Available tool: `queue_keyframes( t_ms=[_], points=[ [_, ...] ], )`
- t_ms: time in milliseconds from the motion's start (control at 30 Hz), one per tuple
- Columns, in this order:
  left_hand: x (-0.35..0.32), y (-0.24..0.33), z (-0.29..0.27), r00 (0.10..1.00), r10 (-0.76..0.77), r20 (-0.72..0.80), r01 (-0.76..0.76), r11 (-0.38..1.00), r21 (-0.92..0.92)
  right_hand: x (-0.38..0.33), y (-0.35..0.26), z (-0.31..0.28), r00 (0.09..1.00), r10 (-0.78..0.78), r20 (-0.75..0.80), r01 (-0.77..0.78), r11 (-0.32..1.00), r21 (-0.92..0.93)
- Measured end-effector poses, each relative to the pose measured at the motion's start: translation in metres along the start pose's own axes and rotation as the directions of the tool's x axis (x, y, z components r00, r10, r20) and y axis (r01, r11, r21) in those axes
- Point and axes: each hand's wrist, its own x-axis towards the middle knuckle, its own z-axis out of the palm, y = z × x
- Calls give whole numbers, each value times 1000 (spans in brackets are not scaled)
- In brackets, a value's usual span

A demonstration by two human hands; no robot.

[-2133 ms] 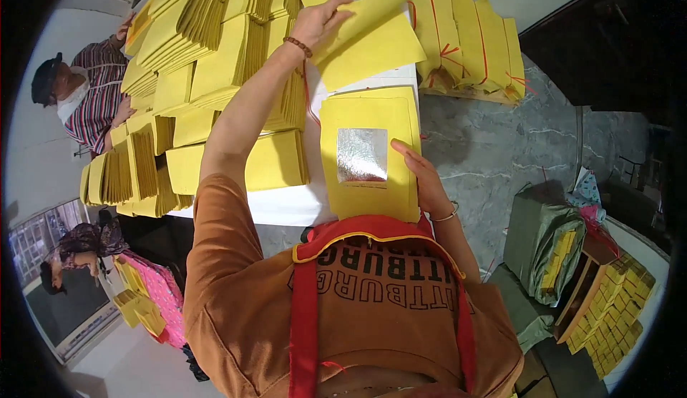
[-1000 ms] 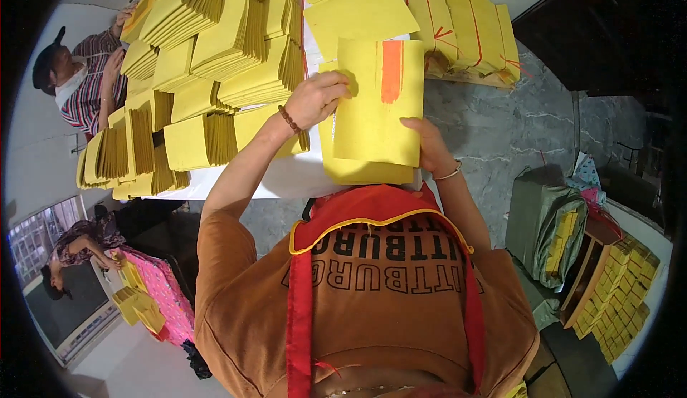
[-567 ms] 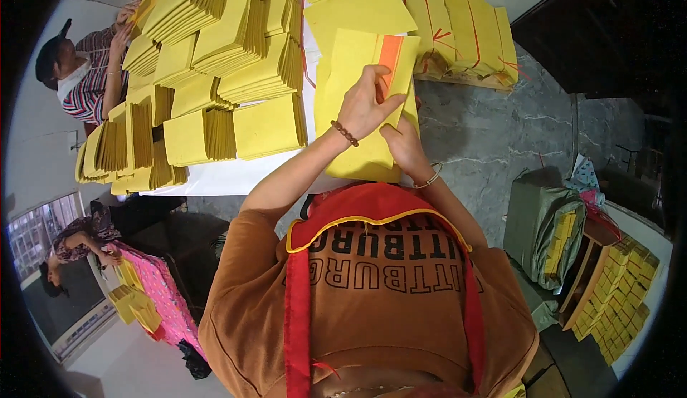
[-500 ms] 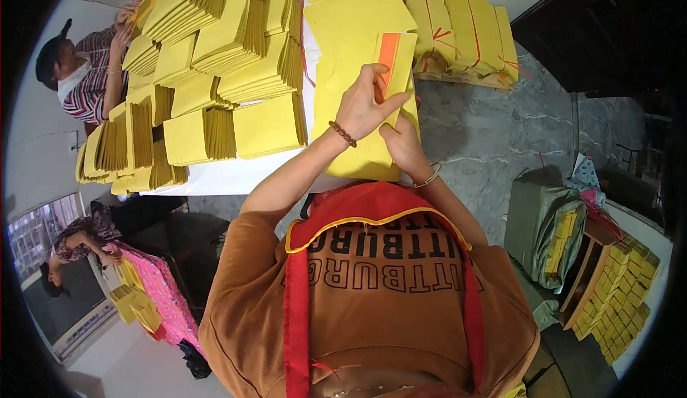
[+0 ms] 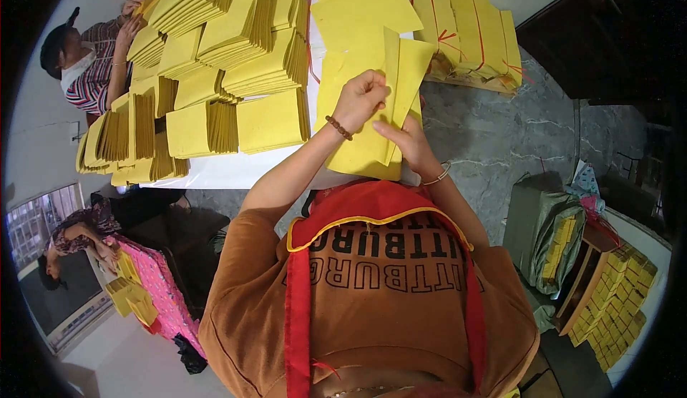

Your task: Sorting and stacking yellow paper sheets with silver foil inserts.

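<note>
1. Yellow paper sheet, folded, is lifted above the near edge of the white bench.
2. Left hand pinches its upper fold with bent fingers.
3. Right hand grips the lower right edge.
4. Yellow stacks lie to the left, near.

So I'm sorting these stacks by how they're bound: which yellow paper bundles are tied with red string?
The bundles standing in a row at the table's far right corner, past the hands. Red string crosses them; the fanned yellow stacks to the left show none.
</note>
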Motion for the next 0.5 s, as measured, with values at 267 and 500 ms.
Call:
queue_keyframes(
  t_ms=[267, 500],
  points=[
    [-13, -2, 1, 982, 35, -187, -72, 978, -197, 4, 19, -7, 963, 79, -257, -61, 995, 77],
    [-16, 2, 4, 924, 307, -227, -276, 948, 160, 6, 12, -7, 979, 128, -157, -98, 978, 185]
  ],
)
